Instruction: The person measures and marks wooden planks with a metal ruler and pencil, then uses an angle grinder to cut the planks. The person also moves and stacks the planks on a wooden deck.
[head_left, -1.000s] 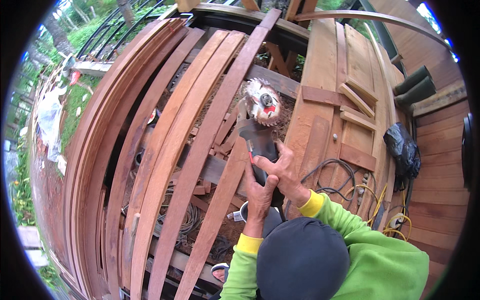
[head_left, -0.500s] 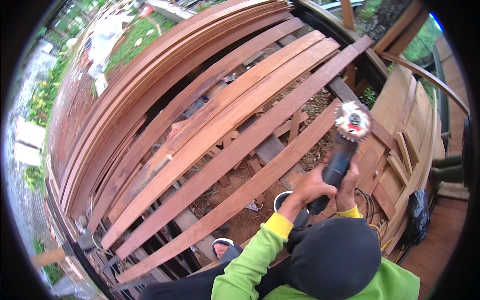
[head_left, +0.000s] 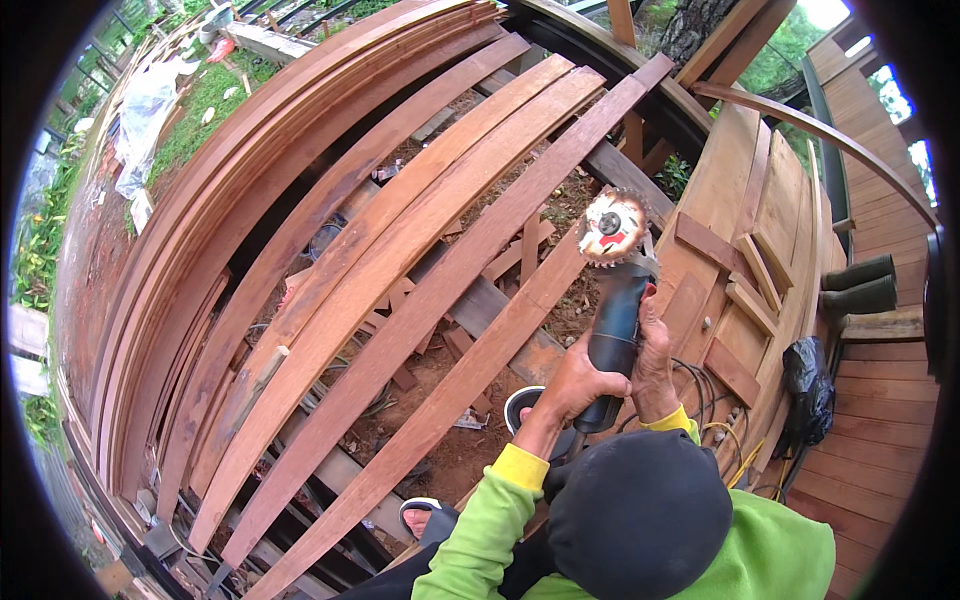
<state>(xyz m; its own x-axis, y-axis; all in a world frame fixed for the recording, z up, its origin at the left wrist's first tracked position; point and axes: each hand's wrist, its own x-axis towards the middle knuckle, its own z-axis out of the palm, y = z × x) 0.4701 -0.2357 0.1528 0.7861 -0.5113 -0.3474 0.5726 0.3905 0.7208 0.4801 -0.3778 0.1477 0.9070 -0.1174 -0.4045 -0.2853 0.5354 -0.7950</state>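
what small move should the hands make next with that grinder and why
Probably tilt the grinder so the toothed blade stands edge-on to the plank behind it: the blade's flat face is turned up toward the camera. The left hand and right hand both grip the grinder's body, so a steady turn looks possible. Whether the blade touches the plank is unclear.

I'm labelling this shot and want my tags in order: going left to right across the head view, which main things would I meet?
Pale plastic sheet → sandalled foot → white-rimmed container → left hand → angle grinder → right hand → black plastic bag.
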